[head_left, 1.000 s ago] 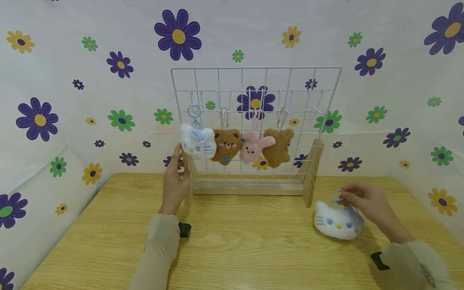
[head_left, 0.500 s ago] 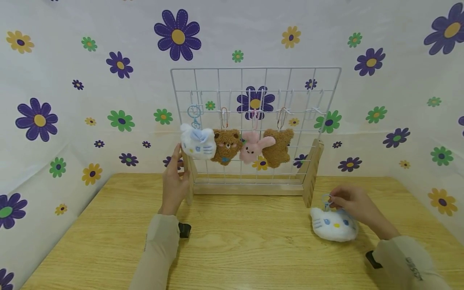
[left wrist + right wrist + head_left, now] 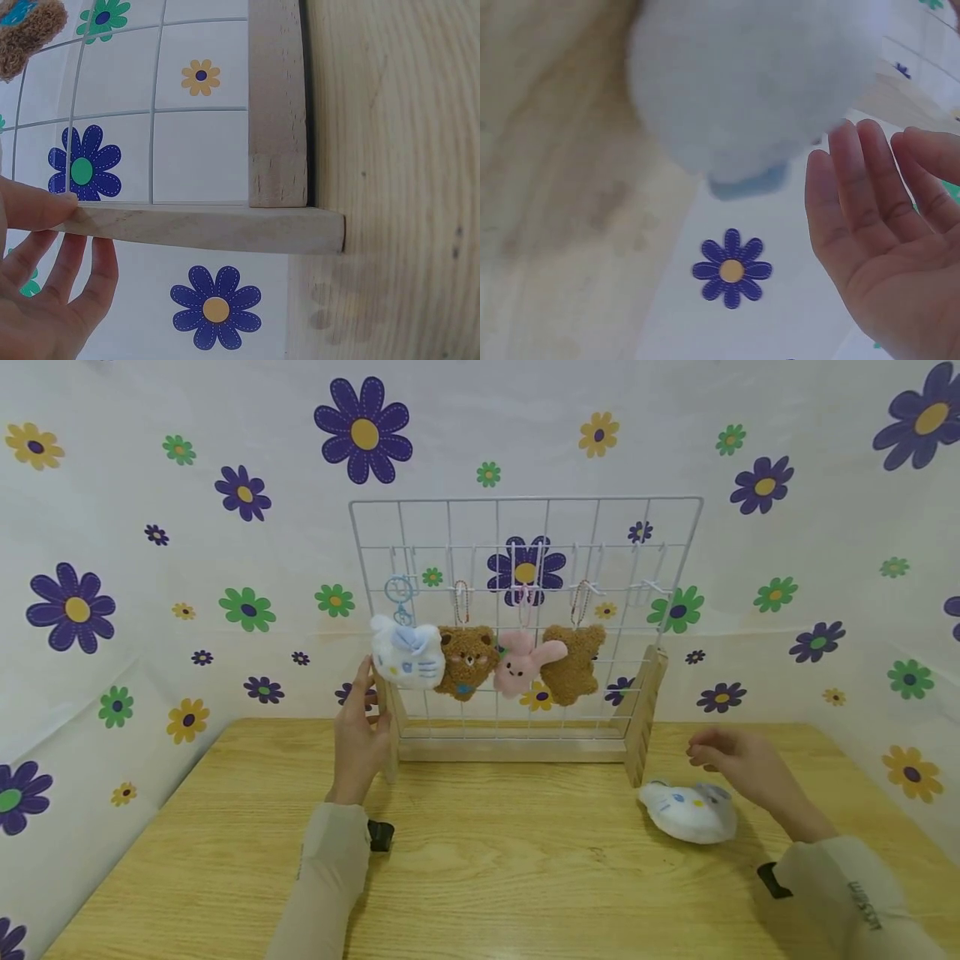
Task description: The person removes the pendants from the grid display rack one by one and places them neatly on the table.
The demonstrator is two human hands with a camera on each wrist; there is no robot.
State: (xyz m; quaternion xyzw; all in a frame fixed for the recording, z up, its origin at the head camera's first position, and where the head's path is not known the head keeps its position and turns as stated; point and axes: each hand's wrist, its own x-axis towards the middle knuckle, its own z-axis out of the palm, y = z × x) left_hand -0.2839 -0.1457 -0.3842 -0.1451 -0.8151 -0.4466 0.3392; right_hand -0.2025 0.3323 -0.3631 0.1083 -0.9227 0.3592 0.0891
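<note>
My left hand (image 3: pixel 358 747) grips the left wooden upright (image 3: pixel 210 229) of the wire grid rack (image 3: pixel 525 500), thumb on one side and fingers on the other. Just above it hangs a white cat plush keychain (image 3: pixel 408 652). A second white cat plush keychain (image 3: pixel 693 812) lies tilted back on the table by the rack's right foot, its ring hidden. Behind and above it, my right hand (image 3: pixel 750 768) is apart from the plush, fingers loosely bent and holding nothing. In the right wrist view the white plush (image 3: pixel 754 82) is blurred beside the fingers (image 3: pixel 855 180).
A brown bear plush (image 3: pixel 467 664), a pink bunny plush (image 3: pixel 519 668) and a brown plush turned backwards (image 3: pixel 573 664) hang along the rack. At its right end is a bare hook (image 3: pixel 651 585). A flower-patterned cloth (image 3: pixel 285 410) stands behind the wooden table (image 3: pixel 510 860).
The right hand moved the cat plush slightly left and down, then let go of its ring and rose a little. The plush tipped back on the table. My left hand stayed on the upright.
</note>
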